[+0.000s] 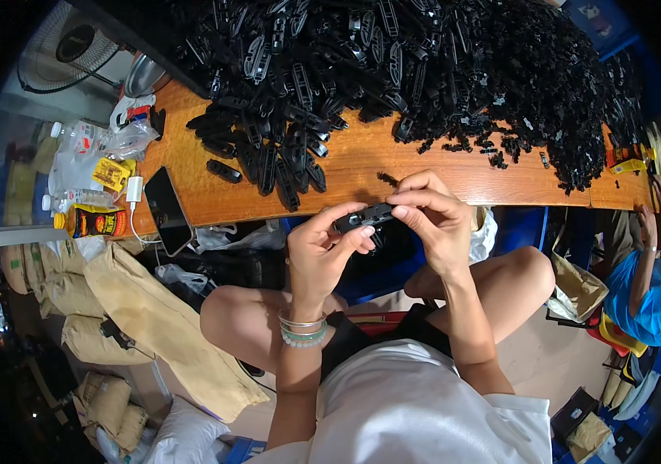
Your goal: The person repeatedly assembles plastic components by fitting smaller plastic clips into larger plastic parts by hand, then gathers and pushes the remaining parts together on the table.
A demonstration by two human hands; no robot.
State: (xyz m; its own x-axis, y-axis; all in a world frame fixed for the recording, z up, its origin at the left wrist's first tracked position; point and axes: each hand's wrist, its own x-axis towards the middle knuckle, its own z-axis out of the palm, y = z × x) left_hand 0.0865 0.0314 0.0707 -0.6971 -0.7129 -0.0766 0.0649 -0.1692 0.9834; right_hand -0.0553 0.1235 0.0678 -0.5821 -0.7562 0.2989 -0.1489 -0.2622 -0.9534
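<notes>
In front of the table's near edge, a dark, elongated black plastic part [364, 218] is held up between both hands. My left hand [321, 247] grips one end of it between thumb and fingers, with bracelets on that wrist. At the other end, my right hand [435, 220] pinches with thumb and forefinger. Whether a smaller piece sits in the right fingertips is hidden. Just behind the hands, a small black piece [387, 179] lies on the wooden table [361, 155]. Long black plastic parts [272, 166] lie loose on the table, left of my hands.
Heaped black parts [330, 69] cover the table's back, with smaller pieces [531, 100] piled on the right. A phone [168, 210], charger [134, 189] and plastic bottles [75, 201] sit at the left. A blue bin [520, 236] is below the table. A person in blue [647, 298] works at the right.
</notes>
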